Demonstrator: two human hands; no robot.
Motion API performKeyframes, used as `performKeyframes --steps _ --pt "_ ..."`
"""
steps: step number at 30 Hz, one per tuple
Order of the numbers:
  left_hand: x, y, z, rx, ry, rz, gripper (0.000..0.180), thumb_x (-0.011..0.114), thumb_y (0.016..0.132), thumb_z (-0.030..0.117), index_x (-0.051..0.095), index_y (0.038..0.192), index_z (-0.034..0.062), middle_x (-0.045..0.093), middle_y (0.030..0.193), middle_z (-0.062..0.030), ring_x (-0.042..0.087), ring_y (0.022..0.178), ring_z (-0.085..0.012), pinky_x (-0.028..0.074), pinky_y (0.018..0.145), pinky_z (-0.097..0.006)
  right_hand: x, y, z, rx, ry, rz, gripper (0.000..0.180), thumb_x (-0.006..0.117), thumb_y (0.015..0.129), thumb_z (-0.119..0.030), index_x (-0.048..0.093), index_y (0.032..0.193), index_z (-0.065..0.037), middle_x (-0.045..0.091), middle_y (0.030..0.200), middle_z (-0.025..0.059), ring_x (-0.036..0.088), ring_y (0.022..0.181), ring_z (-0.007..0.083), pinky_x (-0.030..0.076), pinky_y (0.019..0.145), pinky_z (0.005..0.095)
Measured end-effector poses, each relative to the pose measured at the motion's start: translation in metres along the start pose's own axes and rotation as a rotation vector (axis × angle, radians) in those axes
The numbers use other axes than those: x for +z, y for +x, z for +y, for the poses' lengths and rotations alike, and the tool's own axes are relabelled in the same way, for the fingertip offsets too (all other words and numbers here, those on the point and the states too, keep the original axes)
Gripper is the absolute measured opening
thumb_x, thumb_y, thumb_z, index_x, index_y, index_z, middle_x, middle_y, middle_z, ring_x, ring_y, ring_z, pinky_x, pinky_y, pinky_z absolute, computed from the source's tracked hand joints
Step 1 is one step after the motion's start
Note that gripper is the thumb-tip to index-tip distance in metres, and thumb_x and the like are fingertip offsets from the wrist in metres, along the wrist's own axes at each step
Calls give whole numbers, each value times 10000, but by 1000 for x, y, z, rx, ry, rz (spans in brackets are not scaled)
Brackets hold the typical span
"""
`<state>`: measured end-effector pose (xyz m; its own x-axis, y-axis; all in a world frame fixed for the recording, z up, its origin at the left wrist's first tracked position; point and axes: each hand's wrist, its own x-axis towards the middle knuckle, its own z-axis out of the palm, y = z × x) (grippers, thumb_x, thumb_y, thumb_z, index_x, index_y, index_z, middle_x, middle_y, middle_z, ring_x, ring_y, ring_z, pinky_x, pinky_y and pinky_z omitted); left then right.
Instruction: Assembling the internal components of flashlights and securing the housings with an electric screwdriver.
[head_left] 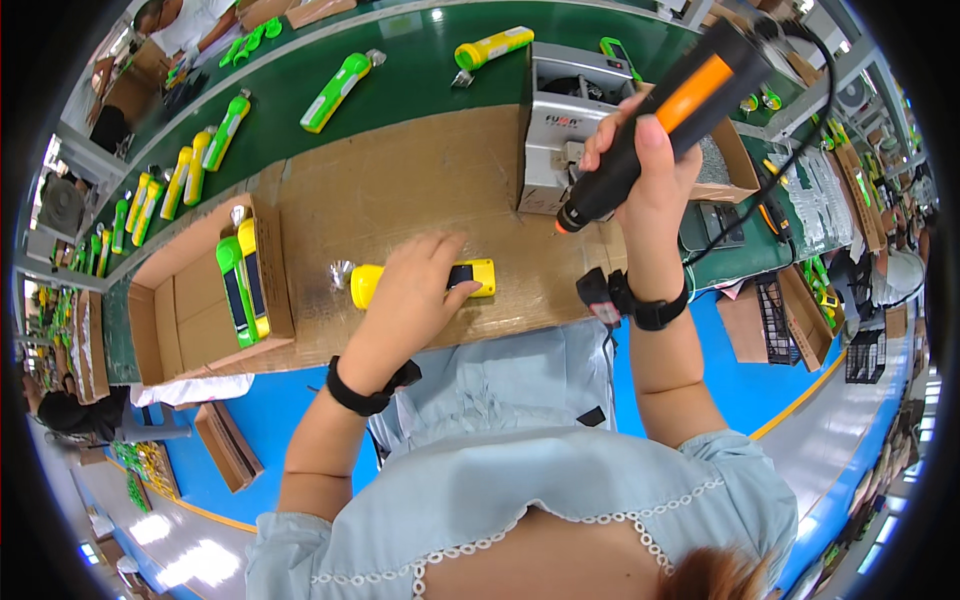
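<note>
My right hand is wrapped round a black and orange electric screwdriver, raised above the cardboard-covered bench. Its tip points down and to the left, and a black cable runs from its upper end. Below and to the left, my left hand lies over a yellow flashlight on the cardboard, with the thumb on its near side and the slightly blurred fingers on the far side. The flashlight's silver reflector end sticks out left of the hand. A dark panel shows near its right end; the hand hides its middle.
Left of my hand, an open cardboard box holds green and yellow flashlights. Beyond the cardboard mat, more flashlights lie on the green surface. A grey machine and a carton stand to the right. Other people work farther off.
</note>
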<state>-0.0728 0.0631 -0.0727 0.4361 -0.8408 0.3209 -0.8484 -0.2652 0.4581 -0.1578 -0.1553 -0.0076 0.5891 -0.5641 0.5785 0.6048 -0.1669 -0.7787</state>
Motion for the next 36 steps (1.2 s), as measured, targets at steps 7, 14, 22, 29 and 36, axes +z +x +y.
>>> performKeyframes --steps 7,14,22,29,36 --pt "19 -25 0 -47 -79 42 380 716 683 127 591 1038 71 590 984 -95 530 954 -295 391 866 -404 34 -43 3 70 119 -95 534 647 773 -444 438 1015 -17 514 716 123 544 597 221 477 571 341" --pt "24 -27 -6 -36 -97 95 382 718 676 131 592 1032 76 589 972 -86 531 949 -286 381 863 -404 48 -50 13 74 140 -113 551 668 763 -457 439 1025 -30 526 728 111 554 612 220 486 602 344" --pt "25 -25 -10 -43 -136 79 380 716 681 135 593 1035 73 595 968 -77 534 951 -283 377 869 -402 49 -49 37 61 244 -88 334 683 771 -153 495 983 24 579 734 115 575 605 163 481 561 275" --pt "23 -25 -8 -101 -157 48 377 729 663 137 569 996 63 596 942 -91 536 940 -288 373 854 -403 47 -43 26 83 336 -75 441 706 758 -285 469 978 15 556 706 126 568 598 194 491 557 295" --pt "24 -34 3 -74 -95 65 400 740 620 81 482 924 66 540 868 -111 510 868 -304 351 793 -391 36 -42 9 247 259 -323 661 581 734 -622 406 1003 -44 497 690 85 524 547 190 452 535 332"
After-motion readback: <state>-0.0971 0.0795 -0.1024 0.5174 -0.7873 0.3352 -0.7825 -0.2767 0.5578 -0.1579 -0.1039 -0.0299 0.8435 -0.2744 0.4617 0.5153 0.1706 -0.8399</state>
